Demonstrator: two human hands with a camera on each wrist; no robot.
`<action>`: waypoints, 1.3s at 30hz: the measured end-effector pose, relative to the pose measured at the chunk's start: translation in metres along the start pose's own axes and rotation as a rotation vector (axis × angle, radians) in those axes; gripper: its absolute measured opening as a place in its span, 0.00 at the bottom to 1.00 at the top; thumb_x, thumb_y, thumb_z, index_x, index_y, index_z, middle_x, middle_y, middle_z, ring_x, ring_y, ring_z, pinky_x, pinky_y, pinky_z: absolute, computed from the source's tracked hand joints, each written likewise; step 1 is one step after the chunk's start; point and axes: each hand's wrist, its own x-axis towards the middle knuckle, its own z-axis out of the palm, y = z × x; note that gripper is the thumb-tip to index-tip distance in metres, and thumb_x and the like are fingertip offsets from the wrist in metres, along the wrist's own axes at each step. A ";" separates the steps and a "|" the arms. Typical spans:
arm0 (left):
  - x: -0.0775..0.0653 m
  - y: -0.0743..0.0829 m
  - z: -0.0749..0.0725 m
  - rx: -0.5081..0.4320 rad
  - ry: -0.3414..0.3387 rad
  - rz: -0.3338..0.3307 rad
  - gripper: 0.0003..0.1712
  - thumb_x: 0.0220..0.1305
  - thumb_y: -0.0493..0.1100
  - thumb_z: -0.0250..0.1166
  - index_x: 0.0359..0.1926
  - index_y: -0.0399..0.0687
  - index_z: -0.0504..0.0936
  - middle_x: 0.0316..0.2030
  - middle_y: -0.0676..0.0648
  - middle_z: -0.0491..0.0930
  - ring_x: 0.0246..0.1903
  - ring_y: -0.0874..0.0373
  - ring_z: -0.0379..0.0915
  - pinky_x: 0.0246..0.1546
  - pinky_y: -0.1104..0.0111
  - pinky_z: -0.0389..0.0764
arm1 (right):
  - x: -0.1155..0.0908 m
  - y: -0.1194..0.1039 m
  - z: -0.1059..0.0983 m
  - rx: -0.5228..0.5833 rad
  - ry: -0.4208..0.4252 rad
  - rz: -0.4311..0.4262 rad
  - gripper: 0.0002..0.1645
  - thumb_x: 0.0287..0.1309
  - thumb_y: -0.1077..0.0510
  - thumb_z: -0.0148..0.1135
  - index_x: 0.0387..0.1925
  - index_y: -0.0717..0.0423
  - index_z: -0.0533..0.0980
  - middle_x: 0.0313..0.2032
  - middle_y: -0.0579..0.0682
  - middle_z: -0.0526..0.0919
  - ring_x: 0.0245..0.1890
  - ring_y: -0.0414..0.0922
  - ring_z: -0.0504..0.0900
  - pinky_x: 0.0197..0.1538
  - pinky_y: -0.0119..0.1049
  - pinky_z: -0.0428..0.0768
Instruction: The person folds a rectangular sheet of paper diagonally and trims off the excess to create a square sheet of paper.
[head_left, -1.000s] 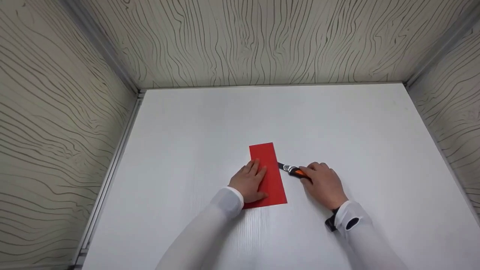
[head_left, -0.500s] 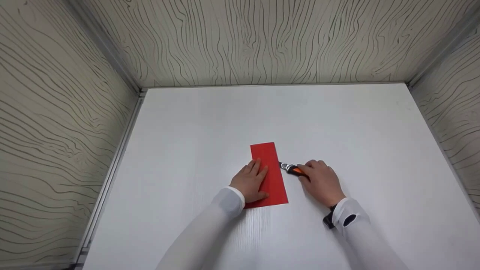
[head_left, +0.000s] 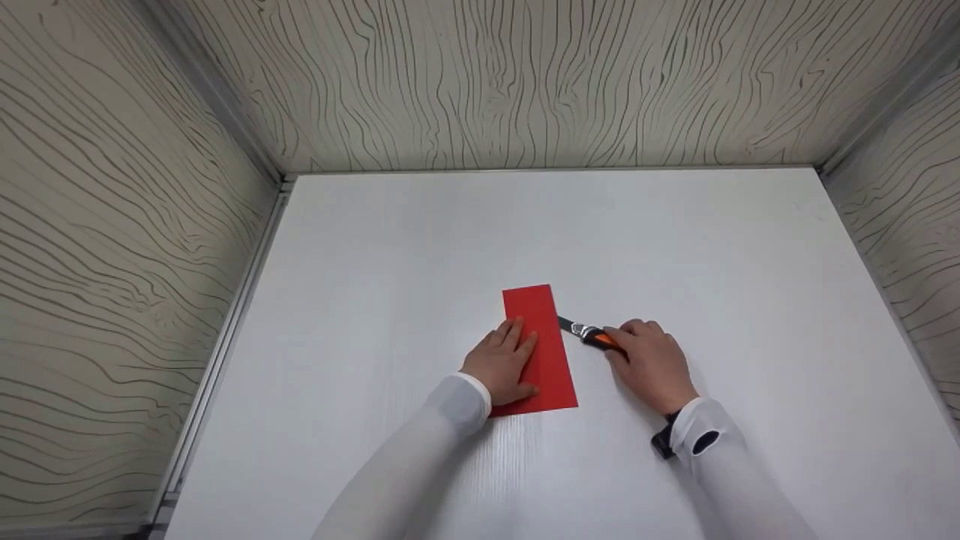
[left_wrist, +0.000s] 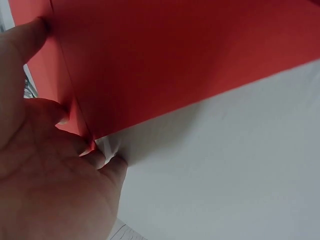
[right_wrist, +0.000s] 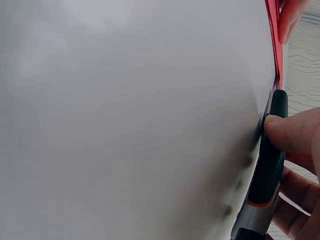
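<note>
In the head view a folded sheet of red paper (head_left: 551, 367) lies on the white table. My left hand (head_left: 499, 364) presses its left part with spread, fairly straight fingers. In the left wrist view a straight crease line runs through the paper (left_wrist: 175, 60) near my fingers. My right hand (head_left: 652, 364) grips a utility knife (head_left: 596, 336) with a black and orange handle. The blade points left and its end meets the right edge of the paper, where the tip is hidden. In the right wrist view my thumb lies on the dark handle (right_wrist: 272, 165), and the paper's edge shows layers.
The white table (head_left: 375, 262) spreads out around both hands. Wood-grain panels stand behind it (head_left: 487, 90) and to the left (head_left: 112, 262) and right. A black band (head_left: 664, 442) sits at my right wrist, by the white sleeve.
The knife and my right hand have shifted slightly left, then back right and a little farther away along the paper's right edge. My left hand stays on the paper.
</note>
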 end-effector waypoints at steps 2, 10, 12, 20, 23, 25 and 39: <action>0.000 0.000 0.001 0.004 0.003 0.004 0.55 0.63 0.68 0.66 0.82 0.56 0.52 0.81 0.46 0.47 0.79 0.47 0.42 0.75 0.61 0.55 | 0.000 0.001 0.000 0.006 0.006 0.008 0.22 0.59 0.59 0.73 0.55 0.56 0.84 0.42 0.54 0.83 0.41 0.54 0.77 0.42 0.52 0.79; -0.001 -0.002 0.000 -0.011 0.011 0.015 0.53 0.65 0.67 0.65 0.82 0.55 0.53 0.81 0.45 0.47 0.79 0.46 0.42 0.75 0.61 0.54 | 0.000 0.002 0.000 0.016 0.009 0.022 0.21 0.60 0.59 0.71 0.55 0.55 0.84 0.42 0.54 0.82 0.41 0.54 0.77 0.43 0.52 0.78; -0.002 -0.002 -0.001 -0.021 0.008 0.015 0.53 0.65 0.67 0.65 0.82 0.55 0.53 0.81 0.45 0.47 0.79 0.46 0.41 0.76 0.61 0.53 | 0.000 0.002 0.000 0.016 0.007 0.024 0.21 0.60 0.59 0.71 0.55 0.55 0.85 0.42 0.54 0.82 0.41 0.54 0.77 0.43 0.52 0.78; -0.003 -0.002 -0.003 -0.018 -0.013 0.020 0.53 0.65 0.67 0.65 0.82 0.57 0.51 0.81 0.46 0.45 0.79 0.47 0.40 0.76 0.60 0.53 | 0.007 -0.003 0.003 0.008 -0.029 0.009 0.21 0.61 0.58 0.71 0.57 0.55 0.84 0.43 0.54 0.82 0.41 0.54 0.77 0.44 0.51 0.79; -0.002 -0.003 -0.002 -0.025 -0.023 0.020 0.54 0.64 0.66 0.66 0.82 0.58 0.50 0.81 0.47 0.45 0.79 0.47 0.40 0.76 0.59 0.53 | 0.010 -0.005 0.003 0.002 -0.041 0.010 0.22 0.61 0.58 0.71 0.57 0.55 0.84 0.43 0.55 0.82 0.42 0.54 0.78 0.45 0.52 0.80; -0.001 -0.003 -0.002 -0.027 -0.027 0.022 0.54 0.64 0.66 0.66 0.82 0.58 0.50 0.81 0.47 0.45 0.79 0.47 0.39 0.76 0.59 0.52 | 0.013 -0.006 0.004 -0.001 -0.044 0.009 0.22 0.61 0.58 0.71 0.57 0.54 0.84 0.44 0.55 0.82 0.43 0.55 0.78 0.45 0.52 0.80; -0.002 -0.004 -0.001 -0.026 -0.019 0.040 0.53 0.65 0.67 0.65 0.82 0.57 0.51 0.81 0.46 0.46 0.79 0.47 0.40 0.76 0.59 0.52 | 0.020 -0.009 0.005 -0.016 -0.042 -0.007 0.20 0.61 0.59 0.70 0.55 0.56 0.84 0.43 0.55 0.82 0.42 0.55 0.78 0.45 0.53 0.81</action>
